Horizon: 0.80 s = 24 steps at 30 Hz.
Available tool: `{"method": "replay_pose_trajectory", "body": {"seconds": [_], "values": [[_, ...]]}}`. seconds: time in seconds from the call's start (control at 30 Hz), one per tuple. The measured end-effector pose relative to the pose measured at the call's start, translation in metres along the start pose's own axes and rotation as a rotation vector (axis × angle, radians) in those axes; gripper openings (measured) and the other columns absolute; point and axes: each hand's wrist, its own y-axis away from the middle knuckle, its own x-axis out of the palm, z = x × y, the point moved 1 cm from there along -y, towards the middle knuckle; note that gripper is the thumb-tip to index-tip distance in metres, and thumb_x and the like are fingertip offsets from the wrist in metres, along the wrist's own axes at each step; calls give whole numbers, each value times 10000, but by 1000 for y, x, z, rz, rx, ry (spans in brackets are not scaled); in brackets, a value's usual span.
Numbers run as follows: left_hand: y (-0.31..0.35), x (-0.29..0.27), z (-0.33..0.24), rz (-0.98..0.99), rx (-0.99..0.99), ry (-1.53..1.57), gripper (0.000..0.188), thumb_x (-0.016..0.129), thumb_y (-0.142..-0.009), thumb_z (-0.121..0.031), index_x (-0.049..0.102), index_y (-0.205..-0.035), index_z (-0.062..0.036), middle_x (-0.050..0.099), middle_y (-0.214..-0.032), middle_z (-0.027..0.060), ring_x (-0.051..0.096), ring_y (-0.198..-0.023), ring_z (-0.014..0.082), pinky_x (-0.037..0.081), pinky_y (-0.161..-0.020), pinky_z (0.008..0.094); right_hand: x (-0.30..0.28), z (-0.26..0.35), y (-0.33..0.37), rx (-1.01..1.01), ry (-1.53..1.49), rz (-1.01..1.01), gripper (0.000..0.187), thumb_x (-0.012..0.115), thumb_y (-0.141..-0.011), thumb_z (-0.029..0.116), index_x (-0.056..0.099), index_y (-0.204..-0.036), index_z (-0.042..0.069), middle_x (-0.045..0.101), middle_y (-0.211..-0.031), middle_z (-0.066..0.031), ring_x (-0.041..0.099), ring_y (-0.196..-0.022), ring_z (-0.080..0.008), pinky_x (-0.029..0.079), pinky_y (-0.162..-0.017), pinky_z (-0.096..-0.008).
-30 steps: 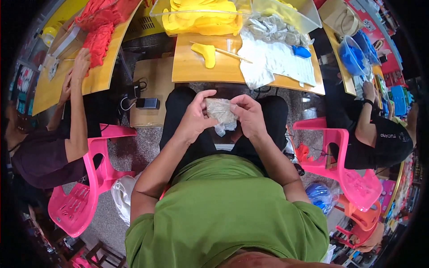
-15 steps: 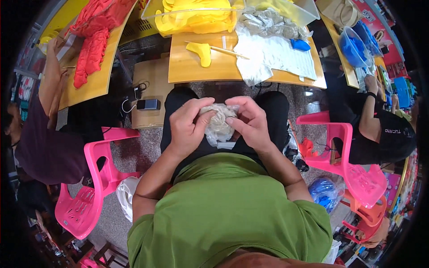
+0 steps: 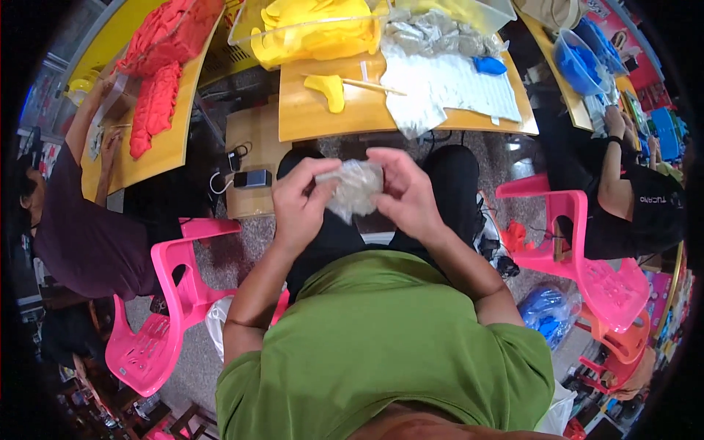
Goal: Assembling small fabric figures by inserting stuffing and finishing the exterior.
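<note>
Above my lap, a crumpled bundle of clear plastic film (image 3: 357,189) with something greyish inside is held between my two hands. My left hand (image 3: 302,196) pinches its left edge with thumb and fingers. Curved around the other side is my right hand (image 3: 408,194), its thumb pressed against the film. What exactly lies inside the plastic cannot be made out. On the table (image 3: 330,126) in front lie a yellow boot-shaped soft piece (image 3: 328,92), a thin wooden stick (image 3: 374,87), a white cloth (image 3: 455,95) and a small blue piece (image 3: 490,66).
Behind these stand a clear bin (image 3: 312,34) of yellow pieces and a heap of similar greyish plastic bundles (image 3: 436,35). Co-workers sit on both sides. Pink chairs (image 3: 170,293) flank me. A red heap (image 3: 158,103) lies on the left table; blue tubs (image 3: 579,62) stand right.
The plastic bundle has been turned and spread a little between my hands, and my right fingers have lifted off its top. The whole view has shifted slightly.
</note>
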Motion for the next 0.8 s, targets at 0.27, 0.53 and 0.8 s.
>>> {"method": "replay_pose_trajectory", "body": {"seconds": [0.27,0.53,0.8], "values": [[-1,5,-12,4,5,11,213,624,-754,75,622,-958,12,614,-842,110,602,-738,193,465,-656,254,11,2,-7,-60,-132,86,508,664,-690,-57,500,-1167,-5,536,-1006,-25,546,-912,-87,455,-768,-226],[-2,3,-15,-25,138,10,189,638,-774,51,614,-961,31,613,-864,107,601,-801,169,470,-691,251,-5,6,-15,174,112,120,450,674,-640,-21,548,-1072,2,582,-930,-10,541,-864,-73,443,-786,-232],[-6,3,-7,-71,26,-1,190,636,-784,60,617,-970,24,616,-900,81,583,-808,122,457,-690,220,-5,7,-7,-144,314,175,419,640,-669,-37,549,-1075,16,584,-916,-35,558,-880,-88,456,-799,-258]]}}
